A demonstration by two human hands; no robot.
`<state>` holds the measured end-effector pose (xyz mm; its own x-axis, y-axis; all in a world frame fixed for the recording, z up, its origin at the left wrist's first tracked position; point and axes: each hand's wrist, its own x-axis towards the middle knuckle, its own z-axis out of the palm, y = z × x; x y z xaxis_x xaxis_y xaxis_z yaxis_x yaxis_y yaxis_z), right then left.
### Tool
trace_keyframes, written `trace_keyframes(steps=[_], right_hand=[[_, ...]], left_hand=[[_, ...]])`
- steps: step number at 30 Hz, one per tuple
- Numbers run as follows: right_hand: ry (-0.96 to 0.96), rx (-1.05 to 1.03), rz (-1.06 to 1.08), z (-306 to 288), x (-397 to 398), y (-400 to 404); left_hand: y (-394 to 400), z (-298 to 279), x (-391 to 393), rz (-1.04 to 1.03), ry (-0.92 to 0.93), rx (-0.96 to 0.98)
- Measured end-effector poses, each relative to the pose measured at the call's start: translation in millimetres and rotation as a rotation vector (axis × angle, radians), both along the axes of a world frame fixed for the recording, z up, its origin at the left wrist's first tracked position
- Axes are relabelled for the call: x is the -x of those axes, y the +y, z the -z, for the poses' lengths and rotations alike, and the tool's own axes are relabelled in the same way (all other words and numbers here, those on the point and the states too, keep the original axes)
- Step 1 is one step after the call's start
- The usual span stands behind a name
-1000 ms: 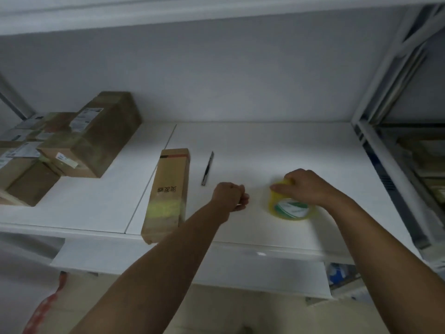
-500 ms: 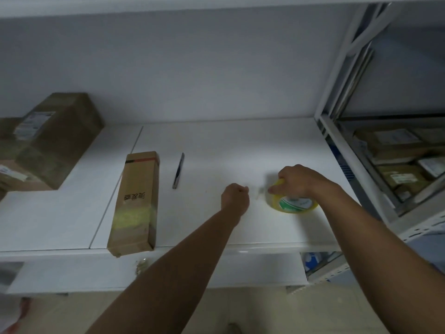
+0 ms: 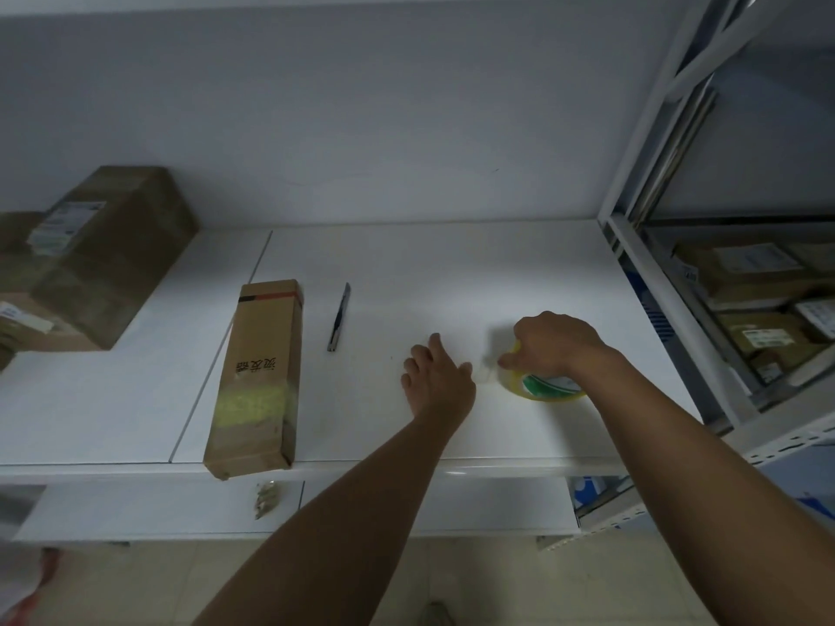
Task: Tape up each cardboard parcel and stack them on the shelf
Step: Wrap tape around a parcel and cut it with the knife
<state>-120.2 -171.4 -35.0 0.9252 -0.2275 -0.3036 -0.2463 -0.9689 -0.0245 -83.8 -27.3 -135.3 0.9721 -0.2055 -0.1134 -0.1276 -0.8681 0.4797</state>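
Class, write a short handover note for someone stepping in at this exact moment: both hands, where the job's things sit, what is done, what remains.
Left hand: open, flat on the white shelf top, holding nothing.
Right hand: gripping the yellow tape roll, which rests on the shelf top.
Long cardboard parcel: lies left of the hands, its near end at the front edge; a yellowish band crosses it.
Utility knife: lies between that parcel and the hands.
Labelled boxes: stacked at far left.
Left to do: tape the long parcel, then stack it with the others.
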Motion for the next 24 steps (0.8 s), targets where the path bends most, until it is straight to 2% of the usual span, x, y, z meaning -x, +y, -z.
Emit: trace_keyframes(steps=[7, 10, 12, 14, 16, 18, 20, 23, 24], right_hand=[[0.007, 0.001, 0.021, -0.6, 0.2, 2.2], [0.046, 0.017, 0.028, -2.1, -1.1, 4.4], [0.068, 0.119, -0.001, -3.9, -4.4, 9.6], [0.031, 0.217, -0.057, -8.7, -13.5, 20.5], [-0.058, 0.185, -0.111, -14.6, -29.7, 41.0], [-0.171, 0.065, -0.16, -17.3, -47.4, 69.4], [-0.232, -0.074, -0.192, -12.8, -60.0, 101.3], [-0.126, -0.306, -0.214, 5.1, -69.2, 148.2], [-0.069, -0.398, -0.216, 13.0, -70.3, 163.2]], left_hand=[[-0.5, 8.1, -2.7, 0.004, -0.065, -0.117], [4.2, 4.0, -3.1, 0.007, -0.04, -0.11], [10.5, -2.2, -4.3, 0.068, -0.024, -0.085], [23.9, -16.3, -7.9, 0.133, -0.03, -0.022], [48.2, -35.7, -14.0, 0.129, -0.12, 0.026], [82.4, -52.5, -21.9, 0.045, -0.244, 0.018], [125.3, -60.5, -30.5, -0.131, -0.286, -0.044], [197.1, -60.2, -34.6, -0.464, -0.207, -0.164], [220.1, -54.4, -34.1, -0.517, -0.142, -0.177]])
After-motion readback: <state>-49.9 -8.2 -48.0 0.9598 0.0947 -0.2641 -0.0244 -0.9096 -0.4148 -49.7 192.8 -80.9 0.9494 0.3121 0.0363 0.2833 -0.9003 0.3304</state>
